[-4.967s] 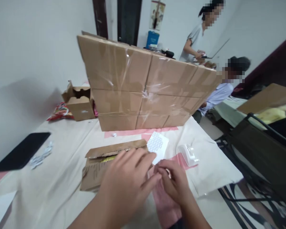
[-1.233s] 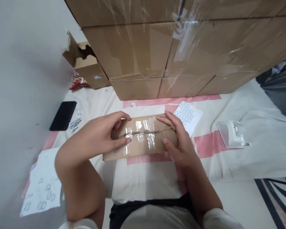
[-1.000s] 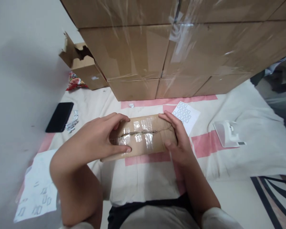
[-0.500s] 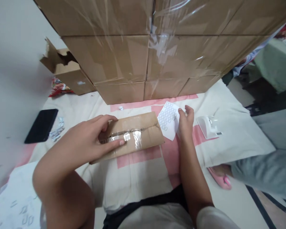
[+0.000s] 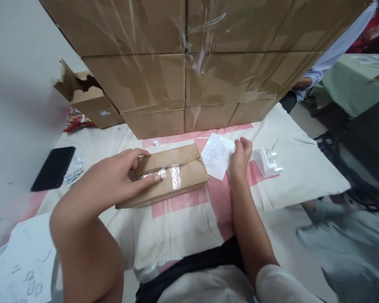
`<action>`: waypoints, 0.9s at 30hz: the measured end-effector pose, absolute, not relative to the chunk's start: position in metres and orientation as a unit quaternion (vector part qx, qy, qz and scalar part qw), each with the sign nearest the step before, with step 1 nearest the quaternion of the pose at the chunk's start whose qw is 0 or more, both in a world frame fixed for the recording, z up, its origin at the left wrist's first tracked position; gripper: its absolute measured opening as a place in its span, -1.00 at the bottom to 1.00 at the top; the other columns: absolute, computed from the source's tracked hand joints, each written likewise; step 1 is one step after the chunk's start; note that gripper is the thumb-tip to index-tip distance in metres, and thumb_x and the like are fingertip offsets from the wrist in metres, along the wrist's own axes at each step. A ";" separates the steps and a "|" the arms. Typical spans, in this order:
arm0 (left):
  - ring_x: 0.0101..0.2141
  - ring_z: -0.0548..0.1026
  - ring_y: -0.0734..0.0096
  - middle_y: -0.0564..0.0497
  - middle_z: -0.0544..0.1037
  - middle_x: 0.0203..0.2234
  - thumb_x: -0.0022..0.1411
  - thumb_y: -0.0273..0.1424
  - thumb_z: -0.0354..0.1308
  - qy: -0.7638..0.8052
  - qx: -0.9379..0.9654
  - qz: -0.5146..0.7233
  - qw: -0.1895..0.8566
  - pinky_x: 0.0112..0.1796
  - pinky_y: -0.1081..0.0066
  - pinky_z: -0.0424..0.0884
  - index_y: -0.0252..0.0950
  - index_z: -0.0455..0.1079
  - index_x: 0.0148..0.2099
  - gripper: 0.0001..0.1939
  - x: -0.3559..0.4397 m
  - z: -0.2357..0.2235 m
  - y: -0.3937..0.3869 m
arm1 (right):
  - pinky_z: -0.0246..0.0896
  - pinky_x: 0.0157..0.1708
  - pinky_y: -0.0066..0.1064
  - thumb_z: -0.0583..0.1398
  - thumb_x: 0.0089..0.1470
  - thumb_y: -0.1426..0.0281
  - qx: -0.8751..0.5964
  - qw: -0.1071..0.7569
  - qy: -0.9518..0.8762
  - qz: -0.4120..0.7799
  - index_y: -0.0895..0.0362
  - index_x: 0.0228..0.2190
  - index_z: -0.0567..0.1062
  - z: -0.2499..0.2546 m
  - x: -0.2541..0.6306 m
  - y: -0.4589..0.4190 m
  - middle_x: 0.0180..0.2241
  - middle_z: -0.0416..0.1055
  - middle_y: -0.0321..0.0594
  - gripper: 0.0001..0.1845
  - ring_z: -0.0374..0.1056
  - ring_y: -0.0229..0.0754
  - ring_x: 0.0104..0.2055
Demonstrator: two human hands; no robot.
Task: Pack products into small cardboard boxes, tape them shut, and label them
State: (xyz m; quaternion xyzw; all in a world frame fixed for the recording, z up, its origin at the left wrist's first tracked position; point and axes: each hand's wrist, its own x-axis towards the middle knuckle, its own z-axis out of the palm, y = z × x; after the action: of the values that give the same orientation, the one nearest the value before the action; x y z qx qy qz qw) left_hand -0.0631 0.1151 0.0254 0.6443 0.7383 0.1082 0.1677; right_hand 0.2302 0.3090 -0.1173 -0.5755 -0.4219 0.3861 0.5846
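The left hand (image 5: 123,170) is clamped over the left end of the box (image 5: 189,166) on the cloth (image 5: 139,240), while the right hand (image 5: 241,155), apart from it, curls at the sheet's (image 5: 215,155) right edge, its hold unclear, with a white dispenser (image 5: 267,162) farther right and cartons (image 5: 214,78) behind.

left hand (image 5: 124,173) has got hold of one end of a beat-up cardboard box (image 5: 189,168) with clear tape on it, thumb lying on top. right hand (image 5: 241,155) is at the edge of a white sheet (image 5: 216,153) with little printed outlines, fingers curled, can't tell if it's actually pinching it. white plastic thing (image 5: 265,162) just right of that hand, taped stack of boxes (image 5: 158,80) past both hands.
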 end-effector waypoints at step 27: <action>-0.26 0.50 0.23 -0.15 0.56 -0.31 0.49 -0.29 -0.13 0.573 0.734 0.362 -0.042 -0.24 0.22 0.33 -0.22 0.47 -0.11 -0.67 0.134 -0.064 0.150 | 0.36 -0.30 -0.36 0.40 -0.05 0.20 -0.311 0.581 -0.479 0.581 0.06 -0.33 0.47 -0.104 0.253 0.265 -0.48 0.47 -0.39 -0.70 0.38 -0.23 -0.42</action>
State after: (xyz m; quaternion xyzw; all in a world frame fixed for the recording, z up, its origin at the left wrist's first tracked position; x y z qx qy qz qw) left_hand 0.1341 0.1503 -0.0644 0.7340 0.5730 0.3620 -0.0423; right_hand 0.2526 0.2650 -0.1044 -0.3107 -0.4790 0.5805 0.5805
